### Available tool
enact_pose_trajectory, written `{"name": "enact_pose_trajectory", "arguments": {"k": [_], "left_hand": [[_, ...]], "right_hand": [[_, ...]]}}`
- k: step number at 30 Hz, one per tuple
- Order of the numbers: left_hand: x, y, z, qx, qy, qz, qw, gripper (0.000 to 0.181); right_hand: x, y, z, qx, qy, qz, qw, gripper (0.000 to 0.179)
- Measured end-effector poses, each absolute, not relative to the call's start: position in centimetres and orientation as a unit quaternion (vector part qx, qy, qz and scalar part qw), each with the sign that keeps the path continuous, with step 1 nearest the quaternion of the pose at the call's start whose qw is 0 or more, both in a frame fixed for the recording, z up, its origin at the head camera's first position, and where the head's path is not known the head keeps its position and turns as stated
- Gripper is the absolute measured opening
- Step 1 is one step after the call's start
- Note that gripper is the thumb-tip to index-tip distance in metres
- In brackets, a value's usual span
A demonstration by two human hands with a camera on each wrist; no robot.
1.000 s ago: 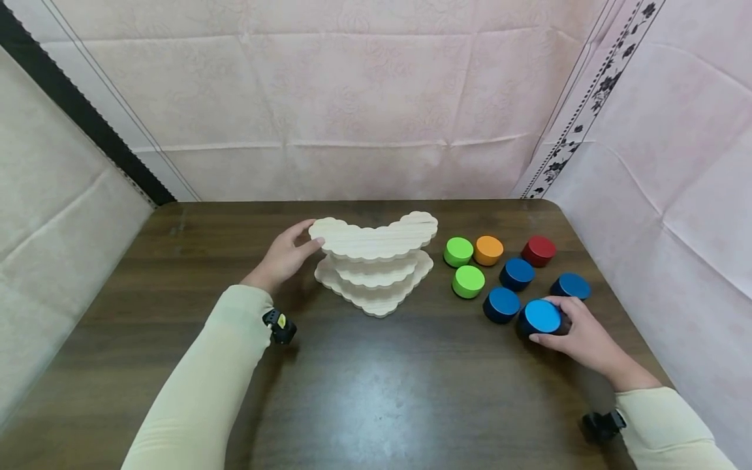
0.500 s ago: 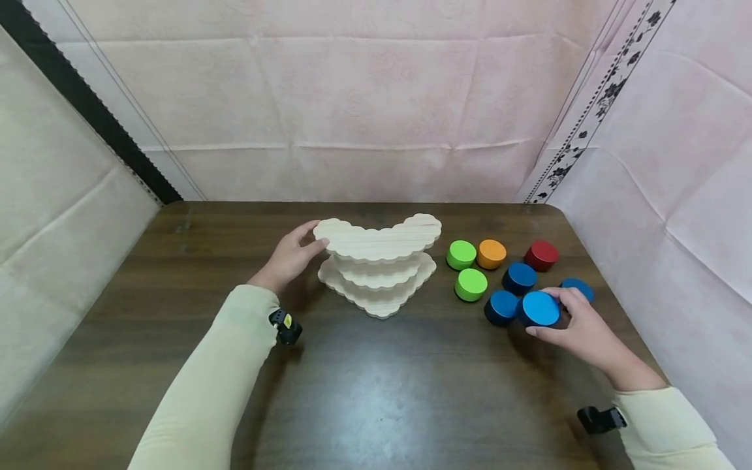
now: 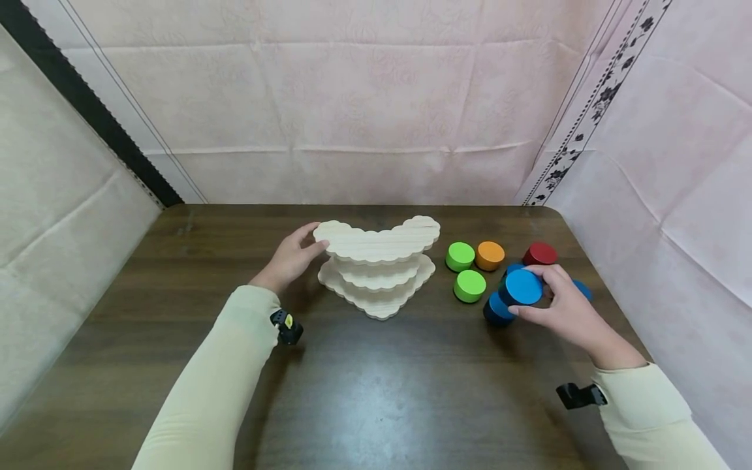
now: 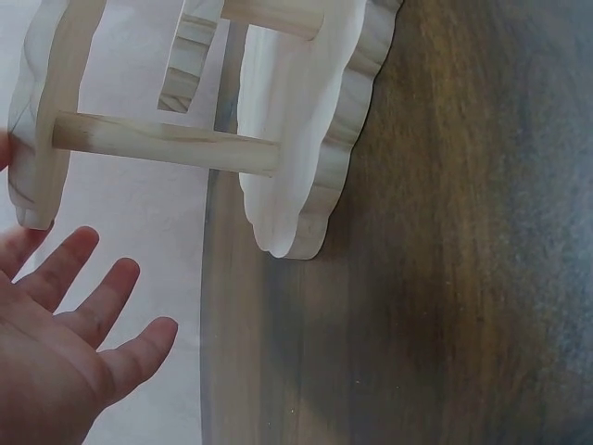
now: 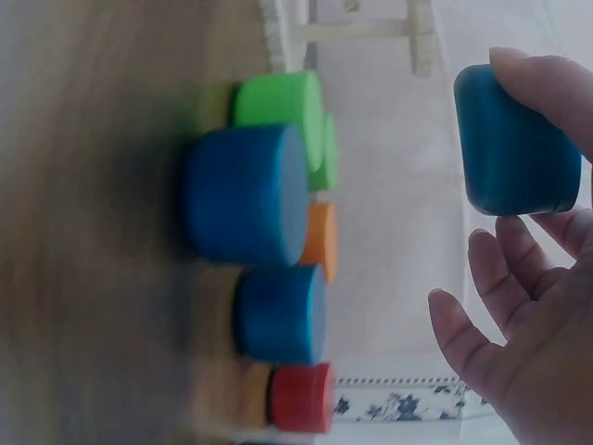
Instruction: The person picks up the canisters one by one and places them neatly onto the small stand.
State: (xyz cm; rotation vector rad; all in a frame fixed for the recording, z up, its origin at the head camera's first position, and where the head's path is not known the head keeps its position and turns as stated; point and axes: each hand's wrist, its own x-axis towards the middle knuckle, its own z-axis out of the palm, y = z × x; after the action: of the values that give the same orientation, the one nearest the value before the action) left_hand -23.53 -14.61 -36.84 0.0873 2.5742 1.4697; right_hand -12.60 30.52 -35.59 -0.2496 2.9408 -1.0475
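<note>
My left hand (image 3: 288, 262) holds the left end of the top board of a pale wooden tiered stand (image 3: 376, 244) with scalloped edges. In the left wrist view, round posts (image 4: 167, 145) join its boards, and three fingers are spread off the wood. My right hand (image 3: 566, 314) pinches a blue cylinder block (image 3: 523, 287) between thumb and fingers. The right wrist view shows that block (image 5: 514, 144) raised above the table, higher than another blue cylinder (image 5: 246, 195) standing there. From the head, the held block partly covers two blue cylinders beneath it.
Right of the stand are two green cylinders (image 3: 469, 286), an orange cylinder (image 3: 490, 255) and a red cylinder (image 3: 539, 253). One more blue cylinder (image 3: 583, 289) shows behind my right hand. Pale cloth (image 3: 364, 104) hangs behind the dark wooden table (image 3: 376, 391).
My right hand has lifted the blue cylinder block and carried it leftward, over the other blue cylinders. My left hand keeps its hold on the stand, which has not moved.
</note>
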Motion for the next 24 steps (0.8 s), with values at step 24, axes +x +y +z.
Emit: {"name": "enact_pose_trajectory", "arguments": {"k": [24], "left_hand": [[-23.4,-14.6,-37.2,0.031,0.857,0.507,0.089,0.064]], "right_hand": [[-17.6,22.2,-33.0,-0.157,0.910,-0.383,0.028,0.068]]}}
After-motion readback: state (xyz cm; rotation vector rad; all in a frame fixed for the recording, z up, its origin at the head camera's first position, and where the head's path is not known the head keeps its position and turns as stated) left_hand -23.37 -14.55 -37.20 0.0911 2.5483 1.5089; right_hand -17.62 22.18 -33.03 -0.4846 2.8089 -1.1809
